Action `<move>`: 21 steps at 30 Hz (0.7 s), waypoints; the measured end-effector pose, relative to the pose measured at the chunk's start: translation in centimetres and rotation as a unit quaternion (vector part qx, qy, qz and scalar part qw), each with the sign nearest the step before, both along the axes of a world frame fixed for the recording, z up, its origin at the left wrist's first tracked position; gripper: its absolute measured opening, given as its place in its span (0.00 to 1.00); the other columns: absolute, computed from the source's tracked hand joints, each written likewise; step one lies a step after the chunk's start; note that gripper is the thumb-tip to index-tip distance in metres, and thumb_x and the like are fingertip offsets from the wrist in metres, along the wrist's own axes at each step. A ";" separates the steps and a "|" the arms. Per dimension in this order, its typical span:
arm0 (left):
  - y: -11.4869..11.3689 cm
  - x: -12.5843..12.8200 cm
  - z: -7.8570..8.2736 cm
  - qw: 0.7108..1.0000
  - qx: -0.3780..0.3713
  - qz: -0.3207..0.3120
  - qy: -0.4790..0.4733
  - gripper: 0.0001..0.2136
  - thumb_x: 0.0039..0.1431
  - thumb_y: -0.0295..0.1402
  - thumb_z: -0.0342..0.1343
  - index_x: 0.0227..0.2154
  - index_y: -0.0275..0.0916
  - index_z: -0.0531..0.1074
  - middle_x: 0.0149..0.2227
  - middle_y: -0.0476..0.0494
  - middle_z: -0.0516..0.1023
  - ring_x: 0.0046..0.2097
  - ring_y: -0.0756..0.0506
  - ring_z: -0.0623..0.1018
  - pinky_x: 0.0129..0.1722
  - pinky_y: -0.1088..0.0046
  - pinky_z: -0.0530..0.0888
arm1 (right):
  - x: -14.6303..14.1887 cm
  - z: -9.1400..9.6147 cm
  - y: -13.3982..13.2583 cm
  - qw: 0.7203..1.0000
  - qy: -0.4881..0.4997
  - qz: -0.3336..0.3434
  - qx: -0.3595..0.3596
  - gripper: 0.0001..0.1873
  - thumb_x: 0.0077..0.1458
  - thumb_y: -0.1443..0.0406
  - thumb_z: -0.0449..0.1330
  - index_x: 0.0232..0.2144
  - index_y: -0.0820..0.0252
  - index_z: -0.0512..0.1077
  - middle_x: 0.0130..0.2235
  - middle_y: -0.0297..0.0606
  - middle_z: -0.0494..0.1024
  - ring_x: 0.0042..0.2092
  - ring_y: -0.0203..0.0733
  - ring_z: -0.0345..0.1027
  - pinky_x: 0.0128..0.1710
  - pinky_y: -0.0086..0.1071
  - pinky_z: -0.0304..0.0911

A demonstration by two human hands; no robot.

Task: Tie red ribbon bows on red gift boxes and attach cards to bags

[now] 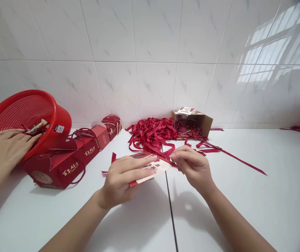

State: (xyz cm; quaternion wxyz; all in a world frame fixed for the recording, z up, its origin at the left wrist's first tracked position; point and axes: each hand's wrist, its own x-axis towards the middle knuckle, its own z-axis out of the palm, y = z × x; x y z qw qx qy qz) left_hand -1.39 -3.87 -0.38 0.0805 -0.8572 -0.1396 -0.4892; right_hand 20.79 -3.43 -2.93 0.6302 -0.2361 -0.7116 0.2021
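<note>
My left hand (pixel 127 176) is closed around a red-and-white printed card (pixel 163 165), which it holds tilted above the table. At the card's right end my right hand (pixel 193 166) pinches with thumb and forefinger, where a strip of red ribbon (pixel 171 162) shows. The fingertips partly hide whether they grip the ribbon, the card's corner or both. Just behind both hands lies a tangled heap of red ribbons (pixel 152 133).
At the left, another person's hands (pixel 7 148) reach into a tilted red plastic basket (pixel 63 119) with wrapped items. Red gift boxes (pixel 72 168) stand in a row beside it. An open cardboard box (pixel 207 126) holds red pieces by the wall. A loose ribbon (pixel 240 160) trails rightward.
</note>
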 end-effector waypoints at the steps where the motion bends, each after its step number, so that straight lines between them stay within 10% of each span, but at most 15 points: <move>1: 0.2 -0.1 -0.2 0.999 0.021 0.012 0.030 0.14 0.54 0.24 0.55 0.39 0.48 0.77 0.44 0.45 0.79 0.40 0.46 0.80 0.33 0.74 0.73 | 0.2 0.1 -0.1 1.000 -0.006 -0.010 0.010 0.10 0.57 0.69 0.56 0.34 0.52 0.77 0.32 0.37 0.73 0.30 0.35 0.67 0.22 0.27 0.64; 6: 0.6 0.2 -1.3 0.983 0.106 0.097 0.112 0.13 0.55 0.23 0.53 0.39 0.46 0.75 0.48 0.45 0.77 0.37 0.47 0.80 0.32 0.72 0.71 | 0.4 0.4 -0.2 0.999 -0.030 -0.036 0.010 0.09 0.57 0.69 0.55 0.35 0.55 0.75 0.39 0.40 0.72 0.26 0.31 0.64 0.20 0.28 0.64; 21: 0.5 1.1 -2.4 0.993 0.077 0.045 0.076 0.15 0.57 0.22 0.49 0.43 0.45 0.74 0.47 0.43 0.77 0.41 0.48 0.78 0.33 0.74 0.70 | -0.7 0.2 -0.9 0.975 -0.186 -0.024 0.116 0.16 0.57 0.75 0.51 0.38 0.53 0.73 0.28 0.34 0.68 0.28 0.33 0.64 0.25 0.27 0.63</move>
